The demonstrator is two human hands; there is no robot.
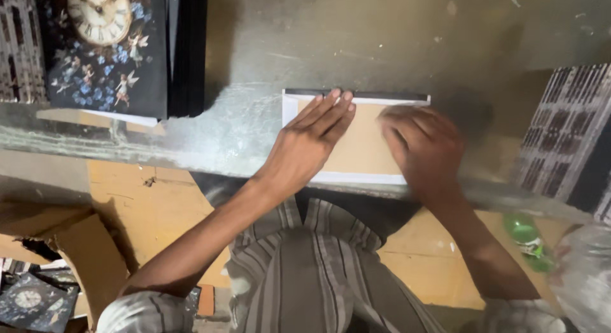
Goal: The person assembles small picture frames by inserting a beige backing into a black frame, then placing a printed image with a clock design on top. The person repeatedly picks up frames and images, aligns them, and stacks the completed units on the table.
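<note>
Nearest the camera is the person's striped shirt point(318, 269), with both forearms reaching forward from it to a flat board point(359, 148) at the near edge of the workbench point(254, 53). The left hand point(305, 145) lies flat on the board's left half, fingers straight and together, tips at the far edge; it presses down and grasps nothing. The right hand point(423, 145) rests on the board's right half, blurred by motion, fingers bent slightly; it appears to press or rub rather than clasp, and no closed grip shows. The board presents a brown face with a white paper border and a dark strip along its far edge. Judged from this: a thin, light, fairly stiff panel that could slide on the smooth bench top, with corners and paper border liable to crease; it would best be taken by its long edges. Left of the board stands a dark clock panel point(105, 50) with a round dial and blue flowers. Right of the board lies a patterned stack point(566, 129). Below the board, on the floor, sit a cardboard box point(76, 250) to the left and a green bottle point(528, 237) to the right.
</note>
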